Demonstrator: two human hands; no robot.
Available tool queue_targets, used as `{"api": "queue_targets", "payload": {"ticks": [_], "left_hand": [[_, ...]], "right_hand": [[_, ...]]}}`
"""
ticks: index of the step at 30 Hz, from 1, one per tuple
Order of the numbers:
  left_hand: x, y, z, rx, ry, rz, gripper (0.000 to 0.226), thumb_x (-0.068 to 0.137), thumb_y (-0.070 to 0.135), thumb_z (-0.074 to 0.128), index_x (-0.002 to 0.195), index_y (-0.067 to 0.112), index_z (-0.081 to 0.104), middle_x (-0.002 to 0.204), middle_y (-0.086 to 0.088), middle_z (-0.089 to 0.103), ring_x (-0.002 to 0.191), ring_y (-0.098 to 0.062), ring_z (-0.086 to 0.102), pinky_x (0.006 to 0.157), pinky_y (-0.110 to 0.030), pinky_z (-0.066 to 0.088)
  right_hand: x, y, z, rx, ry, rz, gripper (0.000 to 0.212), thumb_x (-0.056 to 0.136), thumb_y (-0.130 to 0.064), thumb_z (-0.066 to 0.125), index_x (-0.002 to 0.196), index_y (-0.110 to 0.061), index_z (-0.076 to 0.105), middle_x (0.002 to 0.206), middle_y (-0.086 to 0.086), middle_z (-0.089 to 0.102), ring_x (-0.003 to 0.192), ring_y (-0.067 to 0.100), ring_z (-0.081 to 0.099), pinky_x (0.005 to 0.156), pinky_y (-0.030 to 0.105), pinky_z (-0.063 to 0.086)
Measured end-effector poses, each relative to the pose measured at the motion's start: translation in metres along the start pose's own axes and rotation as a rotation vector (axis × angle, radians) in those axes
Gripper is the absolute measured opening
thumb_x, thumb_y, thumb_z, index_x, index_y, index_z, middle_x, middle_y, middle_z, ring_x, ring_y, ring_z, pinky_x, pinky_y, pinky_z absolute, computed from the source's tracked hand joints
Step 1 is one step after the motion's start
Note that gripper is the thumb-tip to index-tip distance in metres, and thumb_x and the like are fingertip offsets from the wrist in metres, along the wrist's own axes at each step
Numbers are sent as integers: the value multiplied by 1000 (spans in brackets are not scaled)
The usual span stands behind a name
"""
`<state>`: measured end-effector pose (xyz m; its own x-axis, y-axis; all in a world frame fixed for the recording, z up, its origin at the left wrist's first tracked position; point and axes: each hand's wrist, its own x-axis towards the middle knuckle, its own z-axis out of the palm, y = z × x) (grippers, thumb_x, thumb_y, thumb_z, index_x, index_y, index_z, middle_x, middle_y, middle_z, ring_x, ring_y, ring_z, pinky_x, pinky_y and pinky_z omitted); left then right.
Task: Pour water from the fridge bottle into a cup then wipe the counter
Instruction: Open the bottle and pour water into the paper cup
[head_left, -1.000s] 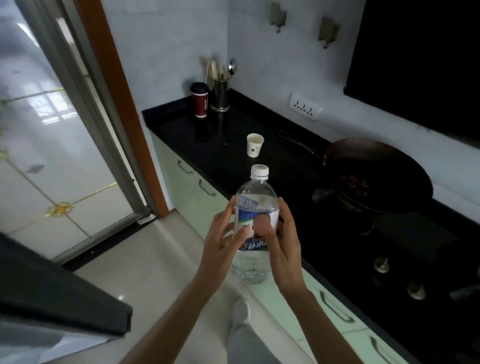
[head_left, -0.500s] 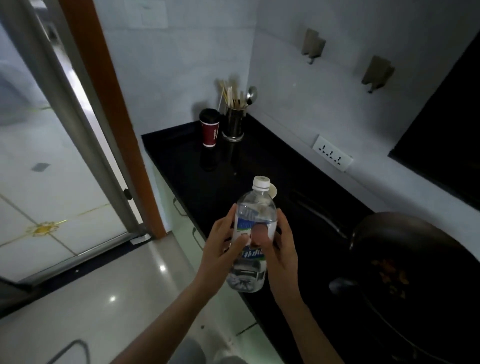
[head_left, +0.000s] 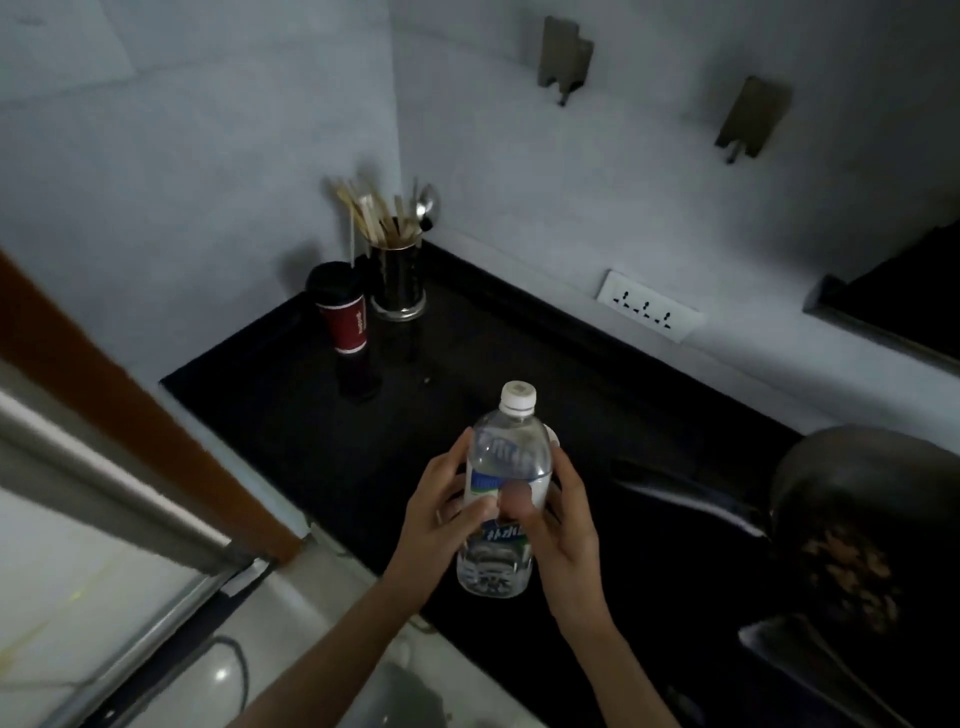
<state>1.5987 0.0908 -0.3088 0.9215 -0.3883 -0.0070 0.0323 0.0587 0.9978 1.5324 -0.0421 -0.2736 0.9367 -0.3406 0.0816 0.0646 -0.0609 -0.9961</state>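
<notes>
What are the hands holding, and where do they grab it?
Both hands, left hand and right hand, hold the water bottle around its labelled middle.

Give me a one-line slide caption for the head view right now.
Both hands, left hand and right hand, grip a capped water bottle upright above the black counter.

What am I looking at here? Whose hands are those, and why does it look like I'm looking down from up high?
The camera sits on a person's head, looking down, so you see what they see. Their left hand and right hand both hold a clear water bottle with its white cap on. Below is a black kitchen counter. On it stand a red cup with a black lid and a metal holder full of chopsticks and a spoon. A dark wok sits at the right. A small white cup peeks out behind the bottle.
</notes>
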Motion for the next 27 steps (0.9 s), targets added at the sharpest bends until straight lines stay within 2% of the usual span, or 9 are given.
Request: {"api": "queue_targets", "payload": {"ticks": [3,6,10,13,17,22,27], "left_hand": [[27,-7,-31,45,-108,-13,72,82,30,69,146,26,36,137,-3,47,128,-22,52,99,-36,50],[49,-12,-56,92,-233,-14,76,80,28,72,146,24,36,136,1,46,129,-20,50,99,-30,48],[70,-18,-77,152,-385,-24,81,75,27,78,144,31,38,135,3,47,128,-16,50,99,-23,47],[75,-24,-85,150,-458,-43,83,75,15,81,144,35,38,134,9,48,129,-14,50,100,-28,48],[77,-28,-88,155,-494,-52,80,72,28,80,140,44,41,134,15,49,129,-12,51,100,-31,50],[73,-27,-89,203,-517,-19,78,71,33,80,139,43,42,134,16,50,129,-11,50,100,-33,50],[68,-24,-88,245,-552,0,78,73,34,79,140,45,40,136,16,48,132,-12,47,102,-34,49]], "right_hand": [[11,7,25,-64,89,33,58,92,-16,60,132,-55,41,133,-10,56,122,14,56,96,33,50],[15,16,44,-92,173,101,64,88,-18,63,134,-56,39,132,-6,59,122,14,57,98,32,50],[13,26,58,-198,262,191,71,86,-17,69,145,-34,34,135,-15,56,124,9,54,99,40,50],[10,29,64,-251,305,229,70,84,-15,72,143,-31,39,133,-22,55,124,4,53,101,38,49],[7,30,68,-298,341,223,64,83,-15,73,140,-22,45,131,-22,57,121,4,55,99,34,50],[0,33,68,-342,379,216,63,80,-12,76,131,-37,48,125,-26,59,113,1,60,92,21,51],[-11,36,67,-372,373,205,63,80,-26,76,132,-43,44,130,-22,57,116,2,58,93,21,50]]}}
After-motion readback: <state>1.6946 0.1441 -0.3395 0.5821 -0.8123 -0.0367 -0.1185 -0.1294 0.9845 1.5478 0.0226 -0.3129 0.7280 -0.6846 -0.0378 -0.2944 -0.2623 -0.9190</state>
